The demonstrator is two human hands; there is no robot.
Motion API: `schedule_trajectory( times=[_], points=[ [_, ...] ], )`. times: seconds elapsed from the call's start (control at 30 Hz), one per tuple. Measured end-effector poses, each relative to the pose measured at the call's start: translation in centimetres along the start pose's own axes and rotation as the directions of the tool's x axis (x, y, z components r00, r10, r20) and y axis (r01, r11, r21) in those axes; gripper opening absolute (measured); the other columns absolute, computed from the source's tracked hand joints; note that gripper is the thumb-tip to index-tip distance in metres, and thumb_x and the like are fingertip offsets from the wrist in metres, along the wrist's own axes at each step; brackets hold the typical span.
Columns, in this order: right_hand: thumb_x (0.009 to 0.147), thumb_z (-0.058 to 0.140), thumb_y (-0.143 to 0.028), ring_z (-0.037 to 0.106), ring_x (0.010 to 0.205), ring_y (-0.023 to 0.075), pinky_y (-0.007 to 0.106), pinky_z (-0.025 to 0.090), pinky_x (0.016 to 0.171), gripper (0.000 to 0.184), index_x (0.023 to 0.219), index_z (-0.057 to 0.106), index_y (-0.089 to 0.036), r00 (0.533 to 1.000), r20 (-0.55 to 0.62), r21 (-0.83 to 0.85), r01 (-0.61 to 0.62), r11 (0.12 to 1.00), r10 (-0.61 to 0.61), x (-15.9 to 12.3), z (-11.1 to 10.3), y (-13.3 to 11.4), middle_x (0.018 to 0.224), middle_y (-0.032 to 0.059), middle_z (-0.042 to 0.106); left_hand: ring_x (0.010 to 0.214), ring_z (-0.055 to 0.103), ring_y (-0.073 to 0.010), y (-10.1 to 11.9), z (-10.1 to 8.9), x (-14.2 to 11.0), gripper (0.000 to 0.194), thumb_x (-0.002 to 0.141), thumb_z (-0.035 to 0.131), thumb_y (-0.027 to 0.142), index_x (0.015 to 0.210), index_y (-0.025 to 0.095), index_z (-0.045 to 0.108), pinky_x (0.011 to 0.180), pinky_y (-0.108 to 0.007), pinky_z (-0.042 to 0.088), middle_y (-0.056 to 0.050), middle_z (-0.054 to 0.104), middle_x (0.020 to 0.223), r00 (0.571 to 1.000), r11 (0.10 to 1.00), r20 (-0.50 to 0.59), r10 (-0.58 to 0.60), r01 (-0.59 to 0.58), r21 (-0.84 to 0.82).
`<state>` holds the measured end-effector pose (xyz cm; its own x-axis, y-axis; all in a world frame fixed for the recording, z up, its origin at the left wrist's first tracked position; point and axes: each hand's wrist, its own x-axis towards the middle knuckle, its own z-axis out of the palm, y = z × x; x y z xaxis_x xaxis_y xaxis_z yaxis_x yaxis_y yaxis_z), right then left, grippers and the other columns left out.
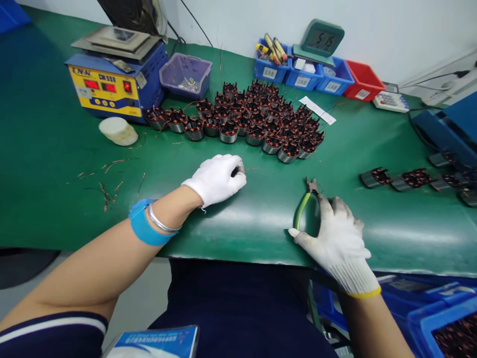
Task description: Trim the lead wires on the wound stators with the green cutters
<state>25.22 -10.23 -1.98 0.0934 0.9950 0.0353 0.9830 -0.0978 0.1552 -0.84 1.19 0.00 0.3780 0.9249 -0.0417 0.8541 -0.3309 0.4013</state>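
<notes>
My left hand (219, 180), in a white glove, is closed with thumb and fingertips together. A thin copper wire (253, 169) pokes out of the pinch over the green mat. On the right, my gloved right hand (337, 236) is around green-handled wire cutters (302, 209). Its thumb lies by the left handle, and the fingers cover the other handle. The cutters' jaws point away from me, slightly parted. Beyond both hands stand many wound motor stators (257, 117), grouped closely, with black plastic tops and copper windings.
Copper wire scraps (106, 196) lie at left near a white round block (118, 131). A yellow-fronted soldering pot (112, 84) and a purple bin (186, 74) stand behind. More stators (376, 177) sit at right. Blue bins (303, 77), a red bin (363, 82) and a clock (322, 37) line the wall.
</notes>
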Motion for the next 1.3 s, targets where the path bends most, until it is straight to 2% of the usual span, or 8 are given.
schedule_trajectory(
  times=[0.33, 0.47, 0.63, 0.7, 0.77, 0.9, 1.03, 1.3],
  points=[
    [0.074, 0.056, -0.034, 0.062, 0.098, 0.0357, 0.046, 0.052, 0.071, 0.070, 0.141, 0.043, -0.018, 0.986, 0.149, 0.065, 0.066, 0.996, -0.075, 1.1, -2.4, 1.5, 0.123, 0.0174, 0.060, 0.070, 0.062, -0.0195, 0.3, 0.1, 0.3, 0.020, 0.079, 0.049, 0.026, 0.086, 0.018, 0.066, 0.070, -0.032, 0.049, -0.003, 0.068, 0.075, 0.995, 0.959, 0.013, -0.097, 0.097, -0.267],
    [0.083, 0.046, -0.028, 0.061, 0.094, 0.0350, 0.046, 0.051, 0.074, 0.051, 0.131, 0.052, -0.012, 0.997, -0.012, 0.052, 0.074, 0.996, -0.073, 2.4, -1.0, 1.3, 0.110, 0.0187, 0.062, 0.067, 0.061, -0.0181, 0.2, 0.6, 0.4, 0.020, 0.079, 0.050, 0.027, 0.085, 0.018, 0.067, 0.069, -0.031, 0.048, -0.002, 0.067, 0.071, 0.995, 0.946, -0.034, -0.089, 0.073, -0.316],
    [0.083, 0.044, -0.030, 0.051, 0.118, 0.0366, 0.052, 0.045, 0.095, 0.068, 0.146, 0.032, -0.008, 0.984, -0.143, 0.352, 0.153, 0.923, -0.108, 3.1, 0.6, 0.9, 0.125, 0.0203, 0.054, 0.064, 0.059, -0.0173, 0.1, 1.0, 0.5, 0.020, 0.081, 0.050, 0.030, 0.083, 0.019, 0.067, 0.065, -0.030, 0.046, -0.002, 0.066, 0.069, 0.996, 0.944, -0.054, -0.067, 0.046, -0.326],
    [0.081, 0.047, -0.030, 0.056, 0.109, 0.0328, 0.050, 0.046, 0.093, 0.072, 0.149, 0.028, -0.014, 0.997, -0.061, 0.584, 0.075, 0.808, -0.048, 3.0, 0.1, 0.2, 0.116, 0.0154, 0.058, 0.062, 0.058, -0.0169, 0.0, 1.1, 0.6, 0.021, 0.081, 0.050, 0.031, 0.083, 0.019, 0.067, 0.064, -0.029, 0.046, -0.001, 0.065, 0.067, 0.997, 0.943, -0.046, -0.057, 0.039, -0.329],
    [0.078, 0.051, -0.032, 0.062, 0.089, 0.0264, 0.046, 0.051, 0.082, 0.074, 0.147, 0.029, -0.020, 0.988, 0.101, 0.859, -0.028, 0.511, -0.114, 2.8, -0.8, -0.9, 0.101, 0.0082, 0.060, 0.062, 0.059, -0.0168, -0.1, 1.1, 0.7, 0.021, 0.082, 0.050, 0.032, 0.083, 0.019, 0.067, 0.064, -0.029, 0.046, -0.001, 0.065, 0.066, 0.998, 0.943, -0.048, -0.044, 0.025, -0.332],
    [0.071, 0.060, -0.036, 0.059, 0.061, 0.0166, 0.036, 0.053, 0.061, 0.064, 0.130, 0.041, -0.020, 0.752, 0.348, 0.877, -0.472, -0.089, -0.559, 2.9, -2.1, -3.6, 0.079, -0.0008, 0.056, 0.064, 0.060, -0.0175, -0.3, 1.2, 0.9, 0.024, 0.083, 0.049, 0.034, 0.085, 0.019, 0.067, 0.066, -0.029, 0.046, -0.001, 0.066, 0.067, 0.998, 0.943, -0.049, -0.024, 0.007, -0.333],
    [0.071, 0.069, -0.039, 0.067, 0.067, 0.0198, 0.035, 0.055, 0.061, 0.058, 0.120, 0.044, -0.020, 0.565, 0.453, 0.725, -0.683, -0.082, -0.690, 3.4, -2.4, -5.1, 0.080, 0.0010, 0.061, 0.061, 0.059, -0.0172, -0.4, 1.0, 0.8, 0.023, 0.083, 0.049, 0.034, 0.085, 0.019, 0.066, 0.062, -0.028, 0.045, -0.001, 0.065, 0.064, 1.000, 0.949, -0.026, -0.004, -0.004, -0.316],
    [0.071, 0.074, -0.039, 0.069, 0.073, 0.0196, 0.033, 0.057, 0.064, 0.058, 0.118, 0.045, -0.022, 0.590, 0.500, 0.714, -0.695, -0.084, -0.634, 3.6, -3.2, -5.4, 0.085, 0.0006, 0.061, 0.064, 0.059, -0.0172, -0.3, 0.8, 0.8, 0.021, 0.080, 0.050, 0.031, 0.084, 0.020, 0.068, 0.062, -0.028, 0.044, 0.000, 0.067, 0.068, 1.000, 0.951, -0.022, 0.005, -0.012, -0.308]
  ],
)
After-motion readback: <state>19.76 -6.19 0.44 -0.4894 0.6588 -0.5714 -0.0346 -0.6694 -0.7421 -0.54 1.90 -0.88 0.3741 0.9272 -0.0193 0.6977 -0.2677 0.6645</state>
